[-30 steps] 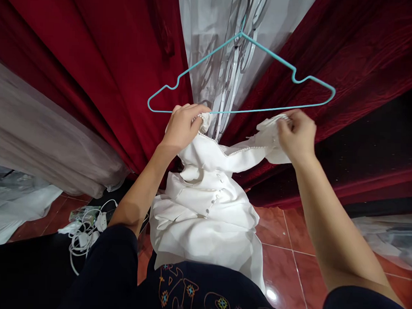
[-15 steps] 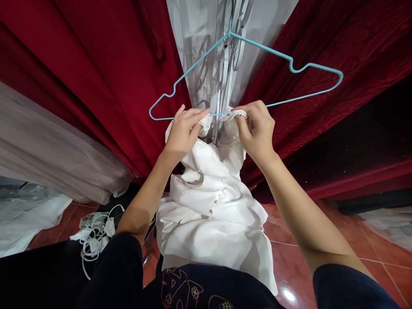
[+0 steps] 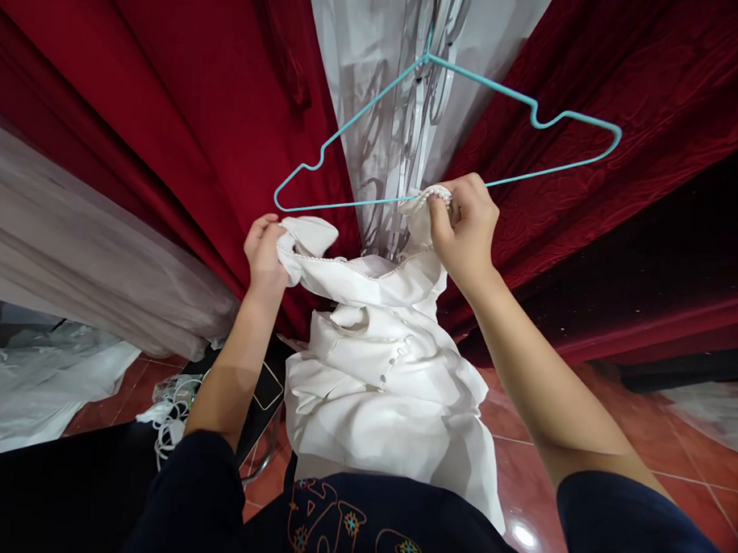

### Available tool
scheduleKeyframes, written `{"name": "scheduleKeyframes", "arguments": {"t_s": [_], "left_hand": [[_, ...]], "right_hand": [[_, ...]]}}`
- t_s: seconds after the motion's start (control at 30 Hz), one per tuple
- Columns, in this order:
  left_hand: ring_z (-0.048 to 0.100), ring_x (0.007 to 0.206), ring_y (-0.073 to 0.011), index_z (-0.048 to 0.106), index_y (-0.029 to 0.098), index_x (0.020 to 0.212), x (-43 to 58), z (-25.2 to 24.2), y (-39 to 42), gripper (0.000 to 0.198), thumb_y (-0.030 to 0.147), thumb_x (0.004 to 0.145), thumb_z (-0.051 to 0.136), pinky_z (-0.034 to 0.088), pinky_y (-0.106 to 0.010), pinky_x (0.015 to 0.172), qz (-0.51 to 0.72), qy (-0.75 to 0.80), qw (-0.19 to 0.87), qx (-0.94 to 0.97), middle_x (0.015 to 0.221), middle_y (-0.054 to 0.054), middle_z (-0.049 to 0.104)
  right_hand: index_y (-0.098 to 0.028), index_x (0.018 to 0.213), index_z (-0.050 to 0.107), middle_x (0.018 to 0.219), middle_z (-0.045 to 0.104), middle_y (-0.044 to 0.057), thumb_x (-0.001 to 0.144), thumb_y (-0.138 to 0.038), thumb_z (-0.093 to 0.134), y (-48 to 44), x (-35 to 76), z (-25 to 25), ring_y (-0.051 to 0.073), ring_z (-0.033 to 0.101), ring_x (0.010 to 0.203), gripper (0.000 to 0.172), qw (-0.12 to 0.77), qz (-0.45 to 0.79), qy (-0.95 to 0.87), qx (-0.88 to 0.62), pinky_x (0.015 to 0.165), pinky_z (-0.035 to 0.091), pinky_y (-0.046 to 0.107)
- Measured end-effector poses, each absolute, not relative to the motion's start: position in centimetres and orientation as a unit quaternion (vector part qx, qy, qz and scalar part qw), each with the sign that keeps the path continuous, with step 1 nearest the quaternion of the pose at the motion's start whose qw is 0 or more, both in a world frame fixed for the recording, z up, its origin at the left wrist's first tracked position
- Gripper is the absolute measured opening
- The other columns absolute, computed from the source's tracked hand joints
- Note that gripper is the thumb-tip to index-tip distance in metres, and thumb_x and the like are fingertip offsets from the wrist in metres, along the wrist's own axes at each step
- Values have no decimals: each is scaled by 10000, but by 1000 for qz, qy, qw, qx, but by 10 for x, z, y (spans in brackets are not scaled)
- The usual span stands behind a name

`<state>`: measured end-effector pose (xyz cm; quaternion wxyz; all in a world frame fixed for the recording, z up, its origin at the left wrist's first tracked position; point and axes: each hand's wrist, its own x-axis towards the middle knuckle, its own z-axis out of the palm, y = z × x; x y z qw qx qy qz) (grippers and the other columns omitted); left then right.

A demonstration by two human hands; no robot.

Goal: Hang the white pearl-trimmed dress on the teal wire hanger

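Note:
A white dress (image 3: 383,374) with a pearl-trimmed neckline and a row of buttons hangs down in front of me. My left hand (image 3: 264,257) is closed on its left shoulder, pulled out to the left below the hanger's bottom bar. My right hand (image 3: 463,227) pinches the beaded right shoulder against the bottom bar of a turquoise wire hanger (image 3: 532,113). The hanger's hook is up among white hangers in front of a pale curtain (image 3: 364,58).
Dark red velvet drapes (image 3: 169,100) hang left and right of the pale curtain. Grey-white fabric (image 3: 73,250) lies at the left. A tangle of white cables (image 3: 170,419) sits on the red tiled floor (image 3: 583,397). My dark embroidered clothing fills the bottom edge.
My left hand has moved left and down, drawing the dress's left shoulder away from the hanger bar. My right hand stayed near the bar's middle after coming in from the right.

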<state>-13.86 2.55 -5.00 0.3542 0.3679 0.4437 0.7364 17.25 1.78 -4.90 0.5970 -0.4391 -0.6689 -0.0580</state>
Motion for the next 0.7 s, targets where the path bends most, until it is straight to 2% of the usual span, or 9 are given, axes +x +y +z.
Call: {"name": "scheduleKeyframes", "arguments": {"t_s": [0.1,0.2,0.33,0.43,0.53,0.7], "left_hand": [[590,697,-94,579,199,965,-155,-30,49,259,216,798,776,469,-230,682,776,416,321,348,744,63,563],[587,775,-82,605,179,989,-161,-3,63,242,234,920,830,479,-253,752,770,405,273,411,774,60,542],[624,903,-133,679,202,968,-149,27,68,277,255,888,939,535,-311,841,685,392,138,599,892,21,633],[646,916,-191,726,233,957,-133,39,65,200,282,911,915,558,-350,856,602,409,79,681,956,-16,673],[680,971,-224,746,234,1000,-120,40,61,169,334,950,873,563,-365,890,584,405,74,700,1028,-40,705],[704,953,-184,766,224,1085,-113,35,57,216,421,1014,818,564,-354,855,595,402,38,695,1035,-20,750]], "right_hand": [[-218,990,666,966,614,65,1112,-550,443,14,171,-47,204,627,938,418,602,-46,-669,-434,930,547,410],[-218,996,676,963,618,58,1116,-528,447,11,170,-46,194,630,934,404,608,-45,-668,-427,907,539,393],[-220,1000,678,957,623,56,1122,-503,450,7,168,-44,190,637,930,383,612,-48,-671,-417,872,533,373],[-227,1010,678,970,632,63,1124,-505,440,4,167,-44,197,643,941,383,612,-51,-665,-424,884,543,380],[-232,1032,680,987,645,74,1124,-511,437,0,165,-44,208,651,965,381,610,-51,-660,-435,899,555,391],[-232,1040,672,985,649,79,1123,-516,433,0,162,-44,217,655,979,380,607,-49,-659,-441,928,565,413]]}}
